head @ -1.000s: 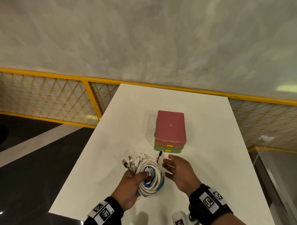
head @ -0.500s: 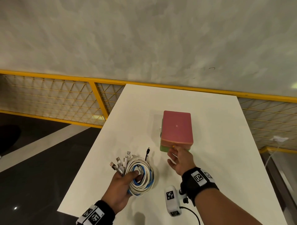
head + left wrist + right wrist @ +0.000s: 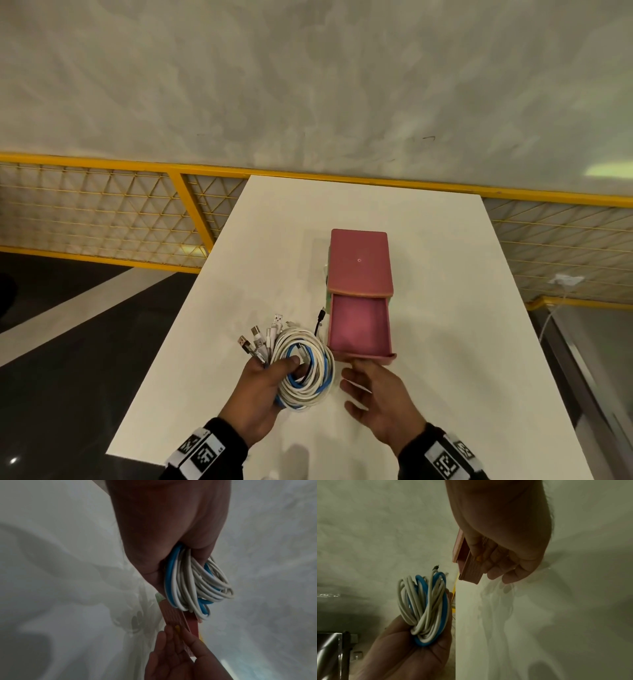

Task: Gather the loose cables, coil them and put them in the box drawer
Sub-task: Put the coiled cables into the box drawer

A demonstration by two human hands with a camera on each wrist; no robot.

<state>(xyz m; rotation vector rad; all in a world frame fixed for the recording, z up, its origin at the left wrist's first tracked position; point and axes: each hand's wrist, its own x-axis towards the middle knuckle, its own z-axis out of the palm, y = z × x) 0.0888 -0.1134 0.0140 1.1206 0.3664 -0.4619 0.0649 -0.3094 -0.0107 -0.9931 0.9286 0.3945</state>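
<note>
My left hand grips a coil of white and blue cables, held just above the table's near part, with several plugs fanning out up-left. The same coil fills the left wrist view and shows as the coil in the right wrist view. A pink box stands mid-table on a green base. Its top drawer is pulled out toward me and looks empty. My right hand holds the drawer's front, fingers curled by its yellow handle.
The white table drops off to a dark floor on the left and right. A yellow mesh railing runs behind it under a grey wall. A white cable hangs at the railing, off the table on the right.
The drawer was shut a second ago. My right hand reached its handle and has drawn it out toward me. My left hand has kept hold of the coil.
</note>
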